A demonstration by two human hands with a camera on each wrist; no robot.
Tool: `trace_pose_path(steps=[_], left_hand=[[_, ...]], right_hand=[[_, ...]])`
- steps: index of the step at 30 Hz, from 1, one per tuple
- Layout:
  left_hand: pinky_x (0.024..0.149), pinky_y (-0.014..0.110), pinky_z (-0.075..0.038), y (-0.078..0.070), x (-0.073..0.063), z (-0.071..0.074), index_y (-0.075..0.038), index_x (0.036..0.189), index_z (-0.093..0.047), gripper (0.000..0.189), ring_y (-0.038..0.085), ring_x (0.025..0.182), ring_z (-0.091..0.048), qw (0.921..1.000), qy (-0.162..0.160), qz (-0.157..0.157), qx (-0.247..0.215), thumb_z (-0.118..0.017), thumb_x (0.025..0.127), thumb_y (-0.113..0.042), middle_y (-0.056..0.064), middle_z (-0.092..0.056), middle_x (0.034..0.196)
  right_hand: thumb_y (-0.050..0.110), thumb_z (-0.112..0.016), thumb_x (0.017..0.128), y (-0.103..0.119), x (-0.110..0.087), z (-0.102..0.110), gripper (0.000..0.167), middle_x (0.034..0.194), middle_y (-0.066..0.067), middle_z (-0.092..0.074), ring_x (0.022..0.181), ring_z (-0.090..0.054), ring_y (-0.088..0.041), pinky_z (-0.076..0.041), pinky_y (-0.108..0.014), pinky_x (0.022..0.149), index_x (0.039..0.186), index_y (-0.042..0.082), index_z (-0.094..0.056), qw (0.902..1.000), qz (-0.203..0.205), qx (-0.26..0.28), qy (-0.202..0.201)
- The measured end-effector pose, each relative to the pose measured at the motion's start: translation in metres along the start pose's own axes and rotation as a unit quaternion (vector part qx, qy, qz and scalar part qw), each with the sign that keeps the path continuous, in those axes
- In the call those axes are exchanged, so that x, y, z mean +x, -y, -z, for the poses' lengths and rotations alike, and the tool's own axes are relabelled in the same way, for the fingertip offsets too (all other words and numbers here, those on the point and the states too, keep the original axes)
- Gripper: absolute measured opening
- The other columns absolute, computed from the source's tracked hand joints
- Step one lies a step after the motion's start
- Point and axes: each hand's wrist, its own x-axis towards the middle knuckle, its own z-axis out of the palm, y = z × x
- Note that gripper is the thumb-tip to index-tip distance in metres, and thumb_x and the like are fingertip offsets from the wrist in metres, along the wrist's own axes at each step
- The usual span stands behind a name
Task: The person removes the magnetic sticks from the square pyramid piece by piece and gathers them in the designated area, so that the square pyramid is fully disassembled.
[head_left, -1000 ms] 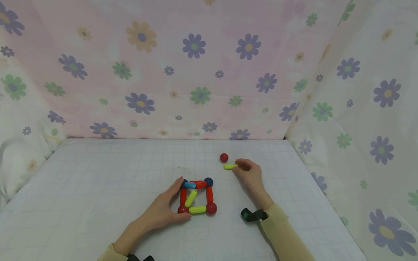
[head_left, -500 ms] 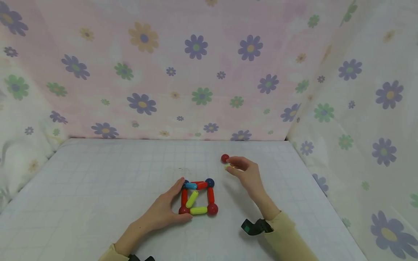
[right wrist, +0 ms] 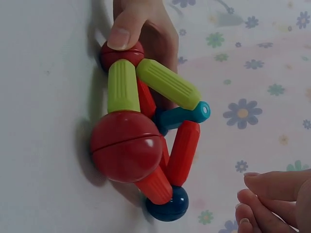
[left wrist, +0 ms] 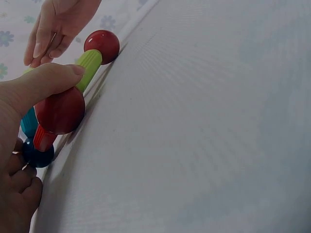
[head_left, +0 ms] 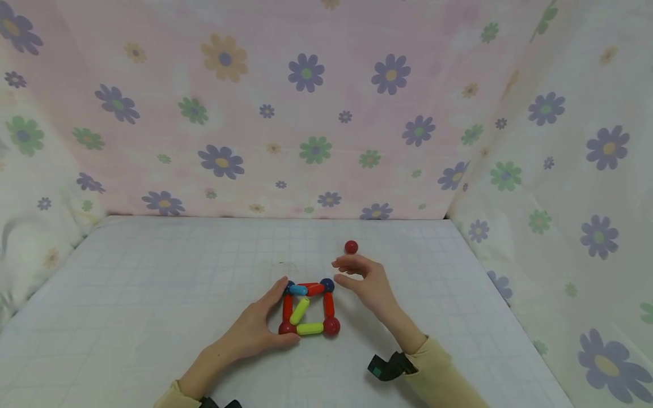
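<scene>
A square frame of magnetic building sticks and balls (head_left: 310, 328) rests on the table. It has red balls at the front corners and dark blue balls at the back. Yellow-green (right wrist: 170, 85), light blue (right wrist: 182, 115) and red (right wrist: 183, 153) sticks rise from three corners. My left hand (head_left: 252, 326) holds the frame's left side, thumb on the near red ball (left wrist: 60, 110) and fingers at the blue ball (left wrist: 38, 153). My right hand (head_left: 369, 283) hovers just right of the far-right blue ball (head_left: 327, 285), thumb and fingers apart, nothing visible between them.
A loose red ball (head_left: 351, 247) lies beyond my right hand. A sliver of a yellow-green stick (head_left: 371, 259) shows behind that hand's knuckles; the rest is hidden. White gridded cloth covers the table (head_left: 178, 283); flowered curtains (head_left: 316, 113) stand behind and at both sides.
My right hand has come away from the loose yellow-green stick and moved left and nearer, toward the frame. My left hand and the frame have stayed in place.
</scene>
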Motion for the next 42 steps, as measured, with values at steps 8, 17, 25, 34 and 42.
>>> trace_pose_path(steps=[8, 17, 25, 34, 42], left_hand=[[0.116, 0.058, -0.033, 0.001, 0.0, 0.0, -0.023, 0.16, -0.023, 0.11, 0.026, 0.151, -0.028, 1.0, -0.001, -0.001, 0.0, -0.085, 0.073, -0.051, -0.003, -0.027, 0.165], [0.116, 0.058, -0.031, 0.0, 0.0, 0.001, -0.022, 0.16, -0.023, 0.11, 0.027, 0.151, -0.028, 1.0, 0.002, -0.005, -0.005, -0.084, 0.074, -0.051, -0.001, -0.027, 0.165], [0.116, 0.059, -0.031, 0.001, 0.0, 0.001, -0.022, 0.16, -0.023, 0.11, 0.027, 0.151, -0.028, 1.0, -0.001, -0.009, 0.0, -0.084, 0.074, -0.052, -0.002, -0.026, 0.165], [0.117, 0.058, -0.03, 0.0, 0.0, 0.002, -0.023, 0.16, -0.023, 0.11, 0.027, 0.151, -0.027, 1.0, -0.001, -0.002, -0.001, -0.084, 0.074, -0.052, -0.001, -0.026, 0.165], [0.118, 0.057, -0.029, 0.001, 0.0, 0.001, -0.024, 0.161, -0.022, 0.111, 0.024, 0.152, -0.026, 1.0, 0.004, 0.002, -0.004, -0.084, 0.073, -0.052, -0.005, -0.025, 0.165]], right_hand=[[0.01, -0.077, 0.087, -0.005, -0.004, -0.018, 0.03, 0.109, -0.001, -0.074, 0.099, -0.064, -0.02, -0.054, -0.041, 0.094, 0.116, 0.013, -0.071, 0.9994, -0.007, -0.018, 0.03], [0.008, -0.077, 0.086, -0.012, -0.006, -0.026, 0.03, 0.107, 0.002, -0.073, 0.095, -0.063, -0.017, -0.054, -0.037, 0.092, 0.114, 0.016, -0.072, 0.9984, -0.03, -0.023, 0.043], [0.004, -0.078, 0.084, -0.018, -0.006, -0.033, 0.03, 0.104, -0.001, -0.073, 0.091, -0.062, -0.019, -0.055, -0.041, 0.09, 0.112, 0.014, -0.073, 0.9986, -0.018, -0.035, 0.036], [0.0, -0.078, 0.081, -0.017, -0.009, -0.037, 0.035, 0.103, 0.002, -0.072, 0.089, -0.061, -0.019, -0.053, -0.037, 0.087, 0.112, 0.015, -0.073, 0.9985, 0.01, -0.048, 0.024], [0.001, -0.08, 0.079, -0.024, -0.009, -0.04, 0.037, 0.1, 0.007, -0.069, 0.088, -0.057, -0.017, -0.05, -0.031, 0.083, 0.11, 0.019, -0.072, 0.9982, 0.023, -0.054, 0.014]])
